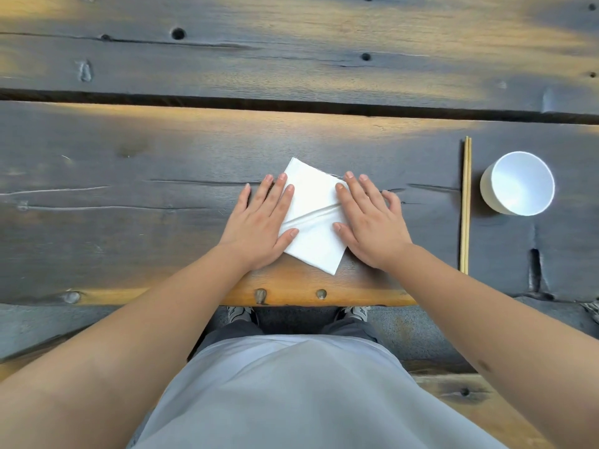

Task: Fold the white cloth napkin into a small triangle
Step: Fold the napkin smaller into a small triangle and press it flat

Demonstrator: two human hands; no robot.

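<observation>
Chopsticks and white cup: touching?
Apart. The head view shows dark table between the chopsticks and the white cup.

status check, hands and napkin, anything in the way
Left hand and right hand flat, open, pressing napkin edges. Napkin folded to a small tilted square, not yet a triangle. Chopsticks and cup off right, clear.

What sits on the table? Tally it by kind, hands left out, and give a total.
White cloth napkin: 1
Chopsticks: 2, a pair lying side by side
White cup: 1
Total: 4 things on the wooden table
</observation>
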